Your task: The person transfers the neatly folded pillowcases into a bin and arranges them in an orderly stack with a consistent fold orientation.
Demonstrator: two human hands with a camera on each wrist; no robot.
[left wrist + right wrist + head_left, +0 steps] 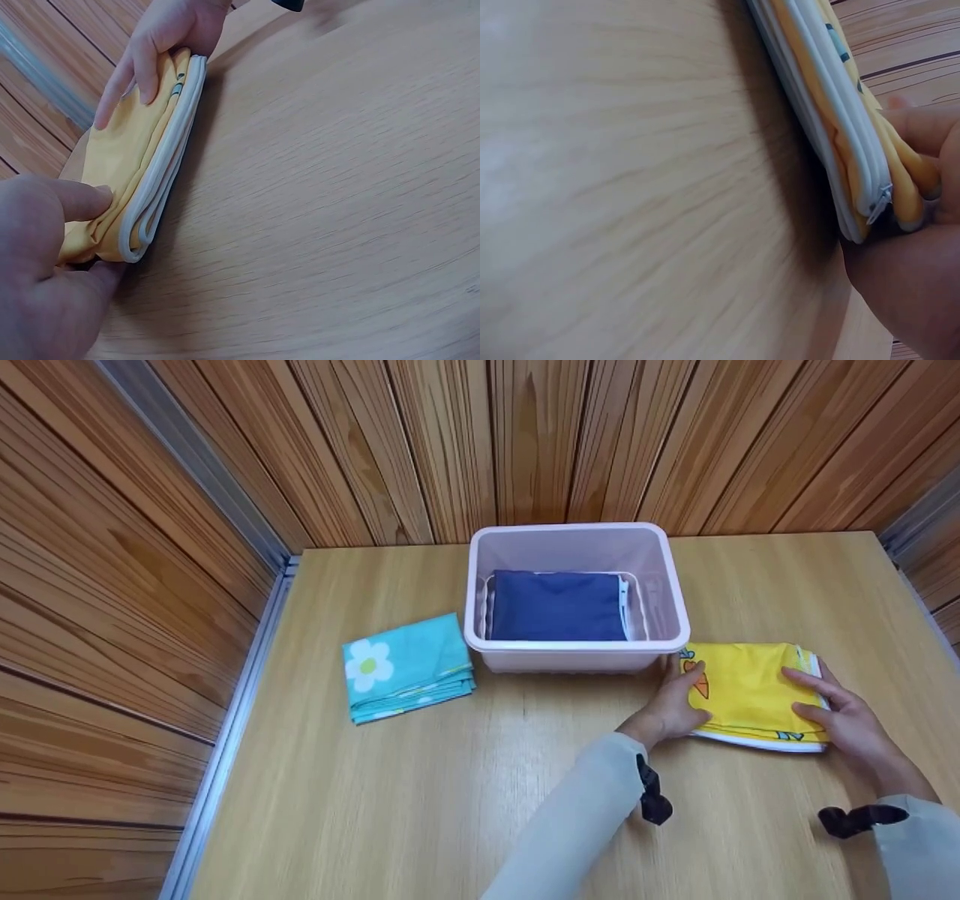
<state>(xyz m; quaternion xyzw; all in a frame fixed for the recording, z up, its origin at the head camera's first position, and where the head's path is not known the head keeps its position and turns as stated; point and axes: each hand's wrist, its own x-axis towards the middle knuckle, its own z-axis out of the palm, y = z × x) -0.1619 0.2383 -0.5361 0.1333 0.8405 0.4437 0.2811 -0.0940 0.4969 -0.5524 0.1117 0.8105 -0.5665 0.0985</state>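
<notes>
A folded yellow zippered pillowcase point(750, 686) with a carrot print lies at the right of the table, its layers edged in white. My left hand point(673, 703) grips its left end, and my right hand point(851, 716) grips the right end. In the left wrist view, the left hand point(45, 255) has digits above and below the fold, while the right hand point(176, 34) has fingers on top at the far end. A small zip pull point(880, 205) shows at the corner beside the right hand point(915, 255) in the right wrist view.
A pale pink plastic bin point(570, 660) stands at the back centre, touching or nearly touching the yellow fold. Inside lies a folded navy cloth point(559, 606). To its left is a folded turquoise cloth point(412, 664) with a white flower. Wood-plank walls point(525, 442) border the table point(450, 810).
</notes>
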